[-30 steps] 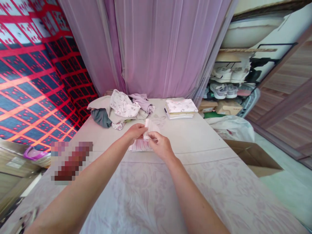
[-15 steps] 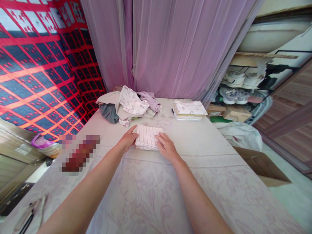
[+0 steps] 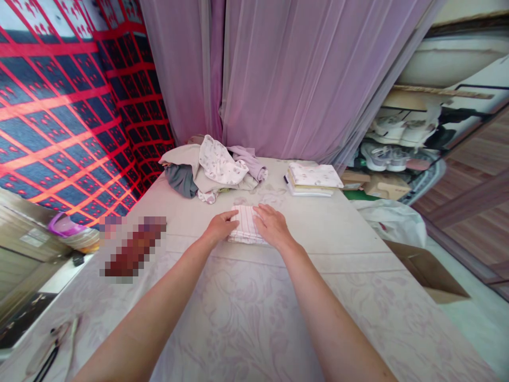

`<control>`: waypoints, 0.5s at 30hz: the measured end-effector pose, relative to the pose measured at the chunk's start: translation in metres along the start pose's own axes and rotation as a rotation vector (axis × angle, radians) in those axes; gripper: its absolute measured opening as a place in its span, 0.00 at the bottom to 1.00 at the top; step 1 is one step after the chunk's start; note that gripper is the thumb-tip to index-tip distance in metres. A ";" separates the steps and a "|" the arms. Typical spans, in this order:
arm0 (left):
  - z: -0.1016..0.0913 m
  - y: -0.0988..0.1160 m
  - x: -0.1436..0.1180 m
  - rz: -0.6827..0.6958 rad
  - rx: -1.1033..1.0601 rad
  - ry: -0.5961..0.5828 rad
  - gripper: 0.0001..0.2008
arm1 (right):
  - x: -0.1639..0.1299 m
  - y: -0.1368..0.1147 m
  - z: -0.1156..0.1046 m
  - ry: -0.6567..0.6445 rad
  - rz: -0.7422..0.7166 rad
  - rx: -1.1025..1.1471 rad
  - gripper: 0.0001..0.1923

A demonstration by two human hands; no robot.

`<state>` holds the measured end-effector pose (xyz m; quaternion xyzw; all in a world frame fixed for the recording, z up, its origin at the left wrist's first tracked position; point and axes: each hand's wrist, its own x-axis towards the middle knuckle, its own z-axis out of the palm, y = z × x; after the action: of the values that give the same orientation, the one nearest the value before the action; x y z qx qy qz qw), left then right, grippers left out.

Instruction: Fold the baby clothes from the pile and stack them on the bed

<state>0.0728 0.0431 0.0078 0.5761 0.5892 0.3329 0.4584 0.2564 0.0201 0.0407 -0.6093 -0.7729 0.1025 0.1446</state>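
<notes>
Toward the far part of the bed point(image 3: 338, 228), midway between left and right, had a folded striped cloth point(image 3: 245, 223) lying flat in a compact layered bundle, pink stripes running near to far. Set the left hand point(image 3: 221, 227) against its left edge, thumb and index finger parted, their tips on the fabric. Laid the right hand point(image 3: 272, 225) over its right part, fingers slightly spread and pointing far and left, resting rather than pinching. Could not make out the left hand's remaining fingers, nor any curl beneath the edge. Saw farther off to the left a loose heap of clothes point(image 3: 223, 168), and far right a neat folded stack point(image 3: 315, 178), both apart from the striped bundle.

Judged the cloth light, soft and limp, probably thin, neither fragile nor slippery against bare skin. Guessed at a little spring in the folds, hence a likely sagging or opening of layers if lifted by a single corner. Favoured a hold at the left and right edges together, thumbs on top and fingers under the lowest layer, or else a palm slid beneath from the near edge, with its layers on show. Thought light pressure enough for flattening, and hard squeezing likely to crease.
</notes>
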 end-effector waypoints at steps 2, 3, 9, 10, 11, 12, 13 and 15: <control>0.001 -0.003 -0.002 0.018 0.050 0.003 0.27 | 0.009 -0.008 0.005 -0.080 -0.035 -0.008 0.25; 0.001 -0.005 -0.002 0.037 0.092 0.012 0.27 | 0.013 -0.011 0.010 -0.133 -0.036 -0.017 0.25; -0.001 -0.008 -0.002 0.004 0.290 0.095 0.34 | 0.018 -0.005 0.031 -0.238 -0.021 -0.072 0.28; -0.004 -0.005 0.000 -0.037 0.315 0.078 0.32 | 0.018 -0.004 0.032 -0.233 -0.025 -0.077 0.28; -0.007 -0.003 0.003 -0.075 0.340 0.054 0.29 | 0.018 -0.004 0.032 -0.231 -0.026 -0.081 0.28; -0.010 0.000 0.007 -0.107 0.360 0.027 0.24 | 0.017 -0.004 0.032 -0.232 -0.028 -0.083 0.28; -0.013 0.003 0.011 -0.133 0.369 0.004 0.18 | 0.017 -0.005 0.031 -0.231 -0.029 -0.083 0.28; -0.016 0.007 0.018 -0.166 0.358 -0.032 0.13 | 0.018 -0.006 0.030 -0.223 -0.036 -0.070 0.27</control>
<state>0.0620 0.0642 0.0171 0.6029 0.6773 0.1746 0.3838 0.2370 0.0365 0.0166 -0.5849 -0.7980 0.1401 0.0380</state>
